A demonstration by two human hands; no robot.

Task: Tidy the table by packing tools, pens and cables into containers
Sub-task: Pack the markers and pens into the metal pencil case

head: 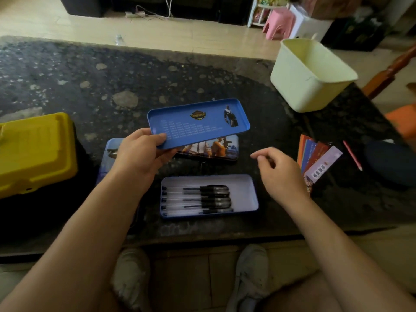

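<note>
A dark speckled stone table (67,86) spreads beneath everything, and above its middle the left hand (137,152) pinches the near-left end of a blue tin lid (202,124), thumb on the printed inner face, fingers underneath. The lid is lifted and tilted, stretching away to the right of the grip. Left of the grip, at the table's edge, sits a yellow toolbox (33,149) with its lid down. Far to the right of the grip and beyond it stands a cream plastic bin (299,86), open at the top. Near the right edge lies a dark rounded object (389,163), too dim to identify. Just below the grip and nearer the person rests the open tin base (252,190), a row of black-capped pens (202,199) lying lengthwise inside. Directly under the raised lid lies a second tin (213,147) with a picture on top. The right hand (279,172) hovers to the right of the grip, over the base's far-right corner, fingers loosely curled and holding nothing. Beyond it lies a fan of coloured cards (315,154), then a red pencil (352,155).
</note>
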